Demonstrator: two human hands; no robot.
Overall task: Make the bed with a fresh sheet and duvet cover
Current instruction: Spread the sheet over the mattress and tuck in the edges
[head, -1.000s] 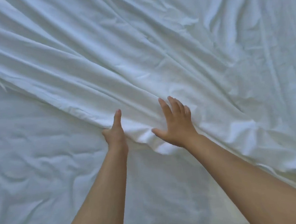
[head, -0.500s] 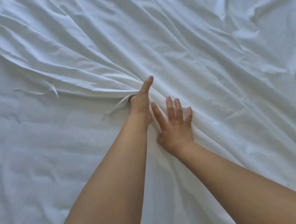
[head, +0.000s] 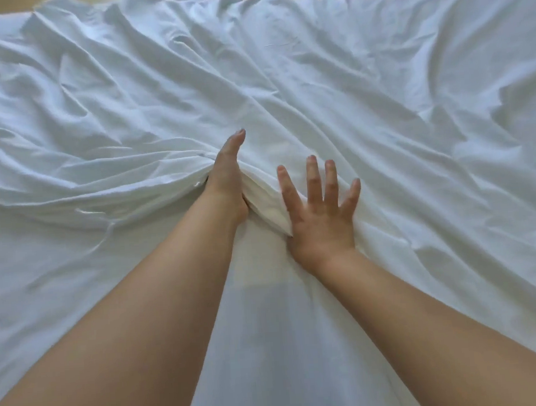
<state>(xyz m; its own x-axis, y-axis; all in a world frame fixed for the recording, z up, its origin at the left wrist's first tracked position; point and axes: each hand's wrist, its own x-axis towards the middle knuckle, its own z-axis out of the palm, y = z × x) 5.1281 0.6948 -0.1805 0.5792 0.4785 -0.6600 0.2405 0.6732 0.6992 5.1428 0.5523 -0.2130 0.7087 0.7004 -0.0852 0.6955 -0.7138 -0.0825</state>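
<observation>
A big white sheet (head: 348,95) covers the bed, all the way to the far edge. It is full of wrinkles. The left hand (head: 227,177) is pushed into a bunch of the cloth in the middle, with its thumb sticking up. Its fingers are tucked under the folds, so I cannot tell if they are squeezing. The right hand (head: 319,213) is just beside it, lying flat on the sheet with its fingers spread wide. Both arms are bare
</observation>
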